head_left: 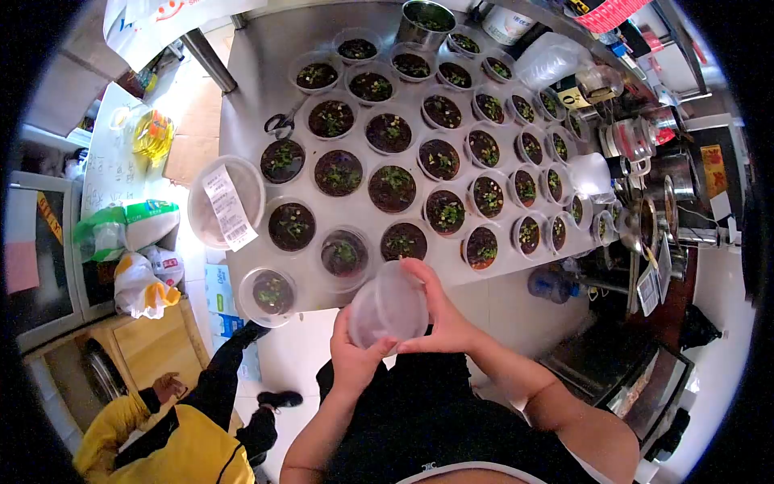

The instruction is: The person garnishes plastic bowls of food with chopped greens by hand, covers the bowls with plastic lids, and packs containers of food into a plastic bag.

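Note:
Both hands hold a stack of round, translucent plastic lids (389,305) in front of my body, at the table's near edge. My left hand (357,355) wraps the lower left side, thumb along the bottom rim. On the other side my right hand (439,316) grips the rim with fingers at the top and thumb below. Just beyond the lids stands a clear bowl of dark broth with chopped greens (403,242). Two bowls nearby, a hazy covered bowl (344,254) and another covered bowl (272,295) at the corner, have lids over them.
Rows of similar filled bowls (392,189) spread over the metal table (266,81). Scissors (280,126), a round tub with a receipt (211,211) and a metal pot (426,24) are also on it. A person in a yellow jacket (185,444) is at lower left.

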A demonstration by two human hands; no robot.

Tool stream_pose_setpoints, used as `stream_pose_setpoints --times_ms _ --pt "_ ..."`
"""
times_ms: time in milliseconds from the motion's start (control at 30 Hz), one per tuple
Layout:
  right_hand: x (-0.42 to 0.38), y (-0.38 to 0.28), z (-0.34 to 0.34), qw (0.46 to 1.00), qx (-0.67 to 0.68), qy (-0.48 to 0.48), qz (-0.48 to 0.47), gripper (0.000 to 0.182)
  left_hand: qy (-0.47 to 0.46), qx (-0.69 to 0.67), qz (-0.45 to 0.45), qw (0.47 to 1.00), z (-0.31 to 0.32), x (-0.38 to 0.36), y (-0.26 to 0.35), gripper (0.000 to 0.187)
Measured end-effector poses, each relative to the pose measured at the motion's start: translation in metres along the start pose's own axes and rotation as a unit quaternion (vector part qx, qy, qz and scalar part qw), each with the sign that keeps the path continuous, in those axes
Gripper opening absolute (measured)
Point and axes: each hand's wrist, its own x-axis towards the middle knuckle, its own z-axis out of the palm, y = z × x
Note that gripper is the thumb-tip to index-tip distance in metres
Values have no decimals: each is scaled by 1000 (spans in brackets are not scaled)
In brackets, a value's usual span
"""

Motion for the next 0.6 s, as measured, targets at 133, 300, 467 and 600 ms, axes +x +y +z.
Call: stream_pose_setpoints --times_ms 133,300,467,600 --pt "-6 12 4 993 120 9 11 121 -9 1 5 1000 -4 -1 -8 65" --pt "6 35 -23 998 49 22 -37 118 62 47 -27 997 -23 -9 -17 48" --pt "49 40 -49 844 -534 -26 -35 112 170 9 -58 984 -41 -22 -27 37" --pt "48 -11 -41 892 -434 21 -126 110 194 -76 -34 977 -40 -21 -14 38"
